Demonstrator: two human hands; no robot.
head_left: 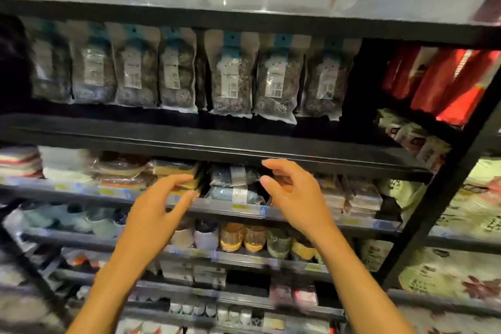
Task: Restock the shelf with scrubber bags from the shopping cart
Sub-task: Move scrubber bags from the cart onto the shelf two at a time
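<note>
On the head camera I see my left hand (pixel 162 206) and right hand (pixel 292 195) in front of the shelf (pixel 189 135). Their fingers are spread and loosely curved, gripping nothing. The scrubber bags (pixel 233 73) stand upright in a row on it, above both hands.

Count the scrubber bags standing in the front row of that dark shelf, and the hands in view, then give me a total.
scrubber bags, front row on the shelf: 7
hands, the left hand and the right hand, both holding nothing: 2
Total: 9
</note>
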